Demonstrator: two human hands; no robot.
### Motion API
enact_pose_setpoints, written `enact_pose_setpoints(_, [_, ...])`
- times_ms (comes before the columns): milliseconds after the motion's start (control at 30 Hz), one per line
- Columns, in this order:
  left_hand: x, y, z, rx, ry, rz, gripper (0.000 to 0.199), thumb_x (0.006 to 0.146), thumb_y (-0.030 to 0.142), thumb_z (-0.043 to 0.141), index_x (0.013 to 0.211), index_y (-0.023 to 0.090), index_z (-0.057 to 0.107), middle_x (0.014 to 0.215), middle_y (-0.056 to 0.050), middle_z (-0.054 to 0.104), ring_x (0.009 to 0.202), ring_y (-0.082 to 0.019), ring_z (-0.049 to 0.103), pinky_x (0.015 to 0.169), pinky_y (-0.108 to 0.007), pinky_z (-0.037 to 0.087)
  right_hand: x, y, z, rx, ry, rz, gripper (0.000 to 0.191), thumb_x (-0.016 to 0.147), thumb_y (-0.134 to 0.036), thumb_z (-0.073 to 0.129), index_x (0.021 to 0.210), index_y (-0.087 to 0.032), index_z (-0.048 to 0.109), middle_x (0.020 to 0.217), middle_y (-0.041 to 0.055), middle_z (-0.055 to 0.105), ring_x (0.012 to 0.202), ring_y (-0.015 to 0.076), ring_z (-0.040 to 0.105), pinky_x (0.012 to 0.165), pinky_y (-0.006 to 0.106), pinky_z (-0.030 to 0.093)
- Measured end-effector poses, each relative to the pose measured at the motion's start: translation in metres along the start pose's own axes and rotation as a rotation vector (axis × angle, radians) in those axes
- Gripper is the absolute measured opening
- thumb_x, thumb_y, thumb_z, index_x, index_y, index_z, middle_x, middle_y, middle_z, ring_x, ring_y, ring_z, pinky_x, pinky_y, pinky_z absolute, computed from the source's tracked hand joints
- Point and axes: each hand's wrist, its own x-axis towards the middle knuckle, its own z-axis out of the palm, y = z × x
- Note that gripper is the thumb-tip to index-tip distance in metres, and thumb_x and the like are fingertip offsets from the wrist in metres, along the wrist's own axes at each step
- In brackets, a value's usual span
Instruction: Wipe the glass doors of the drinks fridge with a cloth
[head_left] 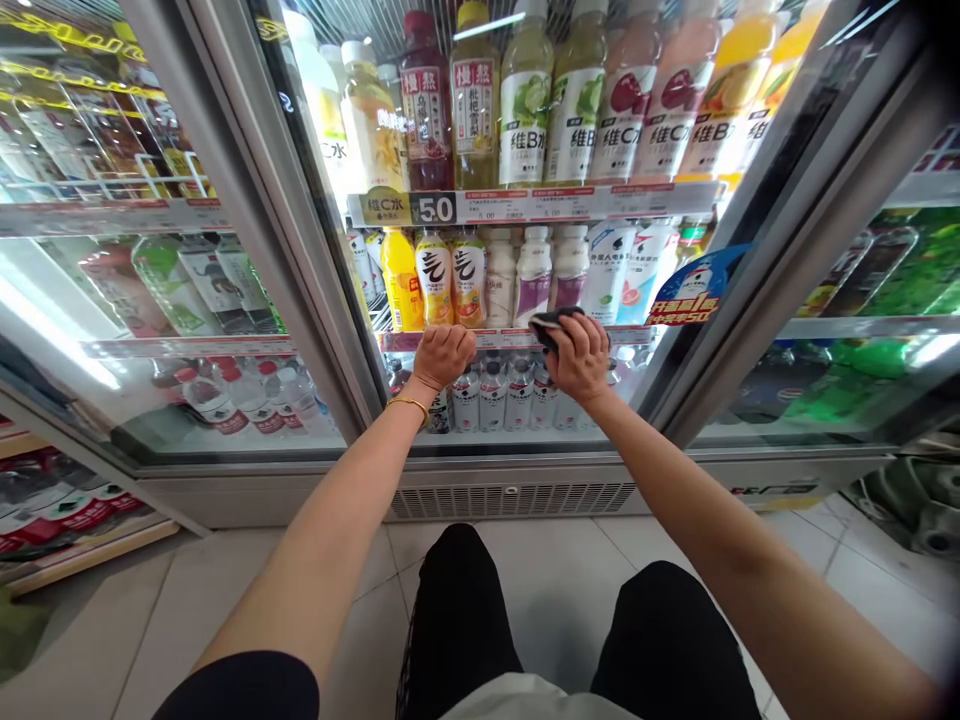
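Stretched out in front of me, my left hand point(444, 356) is closed with its fingers curled, at the lower shelf's price strip, below the yellow-labelled bottles point(435, 278). Whether anything is inside it is hidden. A gold bangle point(411, 404) circles that wrist. My right hand point(579, 356) has its fingers wrapped over a dark folded cloth point(551, 322) near the same strip, below the purple-labelled bottles point(569, 268). Both hands are in front of the middle cooler's glass door point(352, 425).
Bottles in rows fill the cooler, with a price strip point(540, 201) under the top row. Metal door frames point(247, 190) stand on both sides. A vent grille point(514, 500) lies below, above the tiled floor point(360, 640). At left is a low shelf point(97, 567) of drinks.
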Motion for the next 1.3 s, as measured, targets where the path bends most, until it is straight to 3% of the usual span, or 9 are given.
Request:
enact_pose_setpoints(100, [-0.001,0.009,0.002,0.013,0.03,-0.049,0.022,0.094,0.027,0.038,0.093,0.021,0.059,0.087,-0.01,0.064,0.082,-0.024,0.056,0.075,-0.04,0.035,0.019,-0.03,0.018,-0.053,0.163,0.243,0.04,0.089,-0.029,0.041,0.122,-0.014,0.057,0.128,0.0157,0.057,0.129,0.0319,0.042,0.109,0.055,0.033])
enact_pose_setpoints(267, [-0.001,0.038,0.008,0.021,0.011,0.03,0.026,0.094,0.024,0.035,0.09,0.021,0.061,0.082,-0.009,0.064,0.081,-0.023,0.057,0.076,-0.04,0.035,0.009,-0.056,0.029,0.164,0.083,-0.037,0.041,0.089,-0.031,0.046,0.128,-0.023,0.054,0.127,0.0092,0.059,0.127,0.0261,0.047,0.11,0.05,0.036])
enact_pose_setpoints(533, [-0.002,0.05,0.023,0.004,0.033,0.041,0.019,0.091,0.026,0.041,0.09,0.023,0.061,0.08,-0.008,0.065,0.078,-0.022,0.057,0.071,-0.039,0.034,-0.044,0.028,-0.007,0.181,-0.266,-0.362,0.036,0.088,-0.033,0.05,0.124,-0.03,0.056,0.124,0.0015,0.062,0.12,0.0187,0.054,0.106,0.043,0.044])
enact_pose_setpoints(667, [-0.003,0.05,0.025,-0.025,0.038,0.014,0.017,0.09,0.025,0.043,0.088,0.023,0.06,0.08,-0.008,0.064,0.077,-0.022,0.056,0.071,-0.039,0.033,-0.023,0.046,-0.014,0.059,0.032,-0.099,0.039,0.087,-0.034,0.05,0.124,-0.022,0.056,0.122,0.0086,0.061,0.125,0.0248,0.048,0.107,0.049,0.041])
enact_pose_setpoints(767, [-0.004,0.051,0.026,-0.031,0.033,0.007,0.016,0.09,0.025,0.044,0.089,0.023,0.06,0.081,-0.009,0.064,0.078,-0.022,0.056,0.071,-0.04,0.032,0.012,0.022,-0.003,-0.014,0.17,0.233,0.041,0.089,-0.032,0.041,0.123,-0.015,0.055,0.129,0.0147,0.055,0.131,0.0299,0.04,0.108,0.055,0.036])
enact_pose_setpoints(833, [-0.005,0.052,0.026,0.001,0.036,0.012,0.016,0.09,0.025,0.045,0.089,0.022,0.061,0.079,-0.009,0.064,0.078,-0.023,0.055,0.071,-0.04,0.032,0.028,-0.003,0.006,-0.044,0.225,0.29,0.042,0.09,-0.032,0.04,0.124,-0.014,0.055,0.13,0.0158,0.054,0.133,0.0307,0.038,0.108,0.054,0.036])
enact_pose_setpoints(1033, [-0.007,0.051,0.025,0.007,0.071,0.029,0.014,0.09,0.025,0.047,0.087,0.023,0.061,0.079,-0.008,0.064,0.078,-0.022,0.055,0.072,-0.039,0.03,0.002,-0.032,0.015,0.068,0.082,-0.129,0.041,0.089,-0.032,0.046,0.128,-0.024,0.054,0.127,0.007,0.06,0.127,0.0234,0.047,0.11,0.045,0.038])
enact_pose_setpoints(1167, [-0.008,0.05,0.026,0.085,0.147,0.087,0.012,0.089,0.025,0.049,0.087,0.022,0.06,0.078,-0.006,0.064,0.077,-0.021,0.054,0.072,-0.038,0.03,-0.033,0.0,0.007,0.133,-0.123,-0.391,0.042,0.088,-0.035,0.049,0.13,-0.029,0.052,0.126,0.0012,0.061,0.121,0.0202,0.052,0.109,0.041,0.039])
enact_pose_setpoints(1300, [-0.007,0.051,0.025,0.195,0.257,0.149,0.011,0.088,0.024,0.05,0.083,0.021,0.06,0.075,-0.005,0.063,0.074,-0.02,0.052,0.072,-0.037,0.03,-0.039,0.044,-0.01,0.027,0.062,-0.393,0.039,0.084,-0.039,0.053,0.122,-0.028,0.059,0.114,0.0028,0.063,0.116,0.0215,0.051,0.105,0.039,0.042])
